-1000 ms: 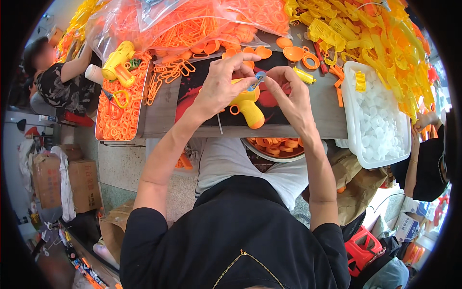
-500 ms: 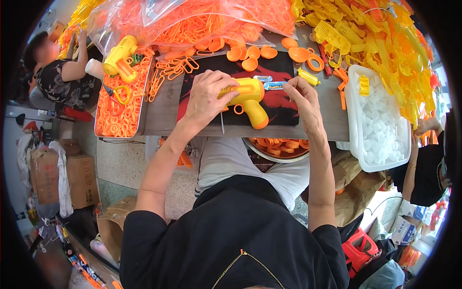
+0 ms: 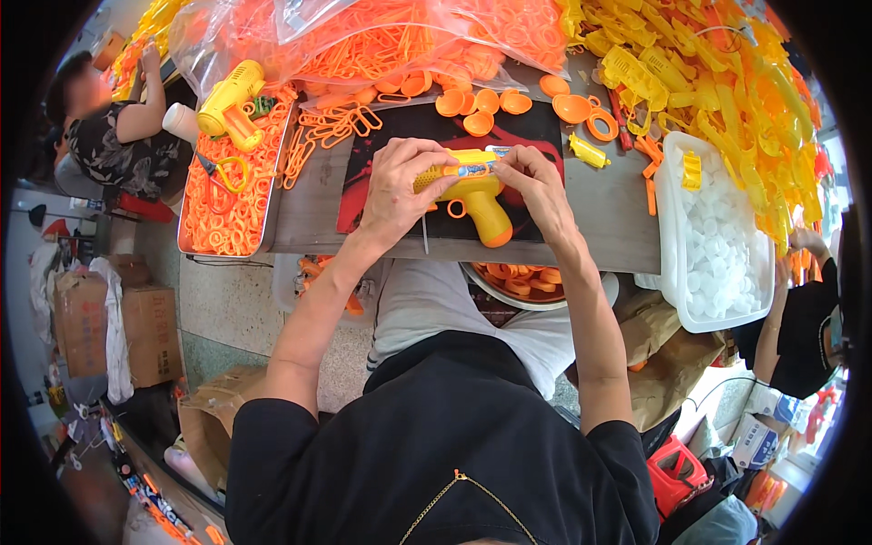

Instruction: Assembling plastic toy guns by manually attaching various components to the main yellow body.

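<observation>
A yellow toy gun (image 3: 489, 214) with an orange-tipped handle and a small orange trigger is held over the black and red mat (image 3: 361, 168). My left hand (image 3: 396, 186) is closed round its dotted left end, thumb in front and fingers on top. My right hand (image 3: 542, 189) pinches the right end of a blue printed sticker (image 3: 474, 170), which lies along the gun's upper side. Whether the whole sticker touches the plastic is hidden by my fingers. Another blue and white label (image 3: 496, 150) shows just behind the gun.
At left, a tray (image 3: 264, 245) of orange rings holds another yellow toy gun (image 3: 231, 102) and scissors (image 3: 224, 175). Orange cups (image 3: 479, 123) lie behind the mat. At right stand a white bin (image 3: 674, 272) of translucent caps and a yellow parts heap (image 3: 718, 100). Other people work at both sides.
My right hand has moved left with the sticker, bringing it from beyond the gun's right end onto its side. My left hand still grips the gun.
</observation>
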Demonstrator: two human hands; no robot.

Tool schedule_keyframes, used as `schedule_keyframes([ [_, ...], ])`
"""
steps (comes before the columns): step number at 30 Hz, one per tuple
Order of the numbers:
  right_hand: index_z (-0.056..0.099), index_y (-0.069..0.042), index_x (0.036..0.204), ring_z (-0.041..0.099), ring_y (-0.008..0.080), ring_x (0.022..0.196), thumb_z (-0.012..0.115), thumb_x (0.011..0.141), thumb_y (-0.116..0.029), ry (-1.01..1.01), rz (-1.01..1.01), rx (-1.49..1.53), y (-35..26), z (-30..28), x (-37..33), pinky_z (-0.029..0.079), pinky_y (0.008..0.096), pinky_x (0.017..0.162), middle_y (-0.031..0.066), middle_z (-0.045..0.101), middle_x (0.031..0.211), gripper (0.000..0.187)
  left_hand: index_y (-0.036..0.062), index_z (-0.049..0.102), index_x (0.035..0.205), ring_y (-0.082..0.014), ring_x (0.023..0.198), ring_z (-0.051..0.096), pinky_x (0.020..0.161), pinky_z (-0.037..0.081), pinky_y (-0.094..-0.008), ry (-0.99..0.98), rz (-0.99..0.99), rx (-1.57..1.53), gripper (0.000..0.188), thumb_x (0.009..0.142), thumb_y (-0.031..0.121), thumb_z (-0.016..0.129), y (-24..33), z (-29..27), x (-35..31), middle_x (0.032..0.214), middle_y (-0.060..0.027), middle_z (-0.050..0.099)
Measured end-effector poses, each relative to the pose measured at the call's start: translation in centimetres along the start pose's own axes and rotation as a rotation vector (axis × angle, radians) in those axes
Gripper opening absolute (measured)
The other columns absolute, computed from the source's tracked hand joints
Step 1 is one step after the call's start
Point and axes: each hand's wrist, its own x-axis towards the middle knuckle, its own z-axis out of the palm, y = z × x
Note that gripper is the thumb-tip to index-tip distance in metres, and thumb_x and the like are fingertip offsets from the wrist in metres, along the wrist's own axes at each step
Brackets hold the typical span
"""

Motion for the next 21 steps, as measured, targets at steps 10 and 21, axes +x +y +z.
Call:
schedule_keyframes([
  [10, 0.057, 0.003, 0.088, 0.044, 0.0130, 0.072, 0.066, 0.092, -0.020, 0.072, -0.032, -0.178, -1.4, 1.0, -0.5, 0.039, 0.0300, 0.068, 0.0047, 0.048, 0.079, 0.025, 0.0110, 0.075, 0.099, -0.0212, 0.100, 0.059, 0.091, 0.044, -0.0365, 0.026, -0.043, -0.037, 0.022, 0.079, 0.015, 0.082, -0.3, 0.6, -0.5, 0.106, -0.0006, 0.067],
  [21, 0.071, -0.013, 0.116, 0.052, 0.0284, 0.116, 0.070, 0.084, -0.003, -0.071, -0.757, -0.757, -1.9, -1.4, -0.6, 0.040, 0.0436, 0.099, 0.0078, 0.055, 0.130, 0.033, 0.0079, 0.072, 0.104, -0.0266, 0.107, 0.057, 0.098, 0.044, -0.0392, -0.060, -0.180, -0.192, 0.022, 0.084, 0.016, 0.077, 0.0, 0.2, -0.5, 0.116, -0.0063, 0.065],
])
